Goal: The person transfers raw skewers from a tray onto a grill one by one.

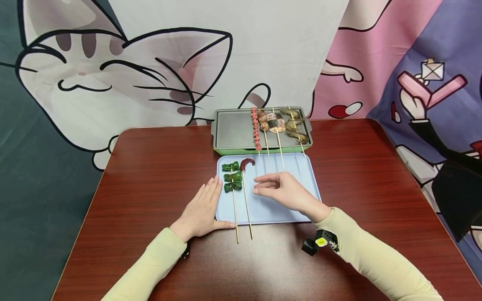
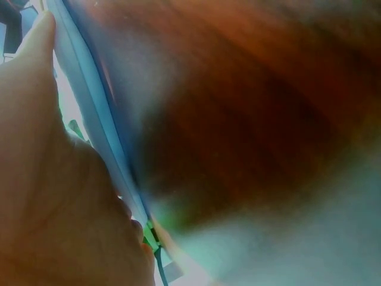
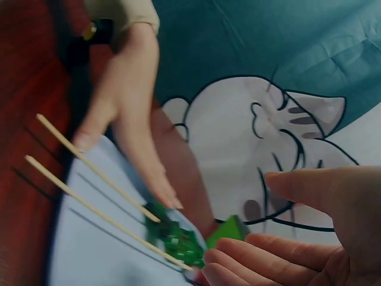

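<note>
Landmark: blue tray [image 1: 286, 213] on the worktop [image 1: 150, 167]. 2 skewers lie on its left part, side by side, long axes running near-to-far: green pepper skewer [image 1: 232, 177] w/ 3 pieces at the far end, and octopus skewer [image 1: 247, 164] w/ 1 curled piece; bare stick ends point toward the person & overhang the tray's near edge. Left hand [image 1: 201, 209] flat, fingers straight, resting against the tray's left edge, fingertips just beside the peppers. Right hand [image 1: 282, 190] above tray centre, fingers loosely curled, holding nothing. Grill pan [image 1: 229, 133] just beyond the tray's far edge carries 4 more skewers, sticks pointing onto the tray
</note>
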Motion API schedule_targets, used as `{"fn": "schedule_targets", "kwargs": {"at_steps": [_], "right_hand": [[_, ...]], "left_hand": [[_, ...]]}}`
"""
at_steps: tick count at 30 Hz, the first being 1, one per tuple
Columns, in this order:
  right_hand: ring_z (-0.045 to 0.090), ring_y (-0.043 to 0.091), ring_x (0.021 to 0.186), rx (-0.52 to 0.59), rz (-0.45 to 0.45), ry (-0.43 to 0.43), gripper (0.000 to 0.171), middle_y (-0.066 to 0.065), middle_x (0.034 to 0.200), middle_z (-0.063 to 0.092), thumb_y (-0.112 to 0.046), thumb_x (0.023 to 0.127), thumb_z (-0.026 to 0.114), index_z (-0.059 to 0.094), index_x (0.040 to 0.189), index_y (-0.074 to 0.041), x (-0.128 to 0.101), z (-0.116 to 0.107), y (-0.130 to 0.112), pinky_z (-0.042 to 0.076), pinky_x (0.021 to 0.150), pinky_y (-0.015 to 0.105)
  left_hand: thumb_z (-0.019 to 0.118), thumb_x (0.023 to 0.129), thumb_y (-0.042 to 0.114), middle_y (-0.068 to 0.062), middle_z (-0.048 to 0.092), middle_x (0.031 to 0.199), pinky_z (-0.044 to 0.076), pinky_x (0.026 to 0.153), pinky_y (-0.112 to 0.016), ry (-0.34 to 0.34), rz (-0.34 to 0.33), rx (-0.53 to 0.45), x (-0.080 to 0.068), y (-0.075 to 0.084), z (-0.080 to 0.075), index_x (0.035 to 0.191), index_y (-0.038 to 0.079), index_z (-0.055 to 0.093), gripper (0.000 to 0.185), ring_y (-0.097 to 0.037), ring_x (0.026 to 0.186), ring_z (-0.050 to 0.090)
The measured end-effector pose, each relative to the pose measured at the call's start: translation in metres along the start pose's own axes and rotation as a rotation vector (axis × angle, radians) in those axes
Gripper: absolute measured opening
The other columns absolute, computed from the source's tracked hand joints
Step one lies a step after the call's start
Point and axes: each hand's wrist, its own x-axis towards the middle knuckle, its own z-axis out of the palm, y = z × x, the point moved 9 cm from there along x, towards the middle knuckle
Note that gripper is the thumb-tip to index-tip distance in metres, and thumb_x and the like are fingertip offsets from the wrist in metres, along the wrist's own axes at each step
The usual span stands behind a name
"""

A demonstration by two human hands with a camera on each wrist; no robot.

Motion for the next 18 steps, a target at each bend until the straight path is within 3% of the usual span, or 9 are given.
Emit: {"fn": "schedule_targets", "kwargs": {"at_steps": [5,10,14,18], "right_hand": [[0.071,0.017,0.100,-0.012,0.010,-0.040,0.050,0.007,0.106,0.076,-0.027,0.092,0.077,0.066,0.130,0.004,0.000,0.019,0.015,0.053,0.093,0.040],[0.071,0.013,0.089,-0.025,0.022,-0.061,0.051,0.006,0.098,0.076,-0.026,0.089,0.078,0.067,0.128,0.005,0.002,0.036,0.033,0.055,0.083,0.031],[0.069,0.010,0.080,0.035,0.030,-0.082,0.050,0.005,0.092,0.076,-0.019,0.088,0.078,0.065,0.126,0.010,0.004,0.048,0.045,0.055,0.073,0.026],[0.070,0.014,0.076,0.143,0.076,-0.094,0.052,0.009,0.088,0.076,-0.012,0.087,0.077,0.061,0.129,0.014,0.004,0.057,0.055,0.058,0.071,0.028]], "left_hand": [[0.061,0.083,0.079,-0.028,0.015,0.164,0.016,0.121,-0.049,-0.005,-0.004,0.002,0.000,0.002,-0.003,0.156,-0.012,0.022,0.123,-0.037,0.153,0.013],[0.064,0.083,0.077,-0.029,0.016,0.164,0.017,0.121,-0.049,-0.013,-0.005,0.020,0.000,0.004,-0.006,0.156,-0.012,0.022,0.123,-0.037,0.152,0.014],[0.064,0.083,0.076,-0.028,0.015,0.164,0.016,0.122,-0.048,-0.026,-0.012,0.020,0.000,0.004,-0.006,0.156,-0.012,0.021,0.123,-0.037,0.152,0.013],[0.063,0.083,0.077,-0.028,0.015,0.164,0.015,0.122,-0.048,-0.036,-0.017,0.025,0.000,0.004,-0.005,0.156,-0.012,0.020,0.123,-0.037,0.153,0.013]]}}
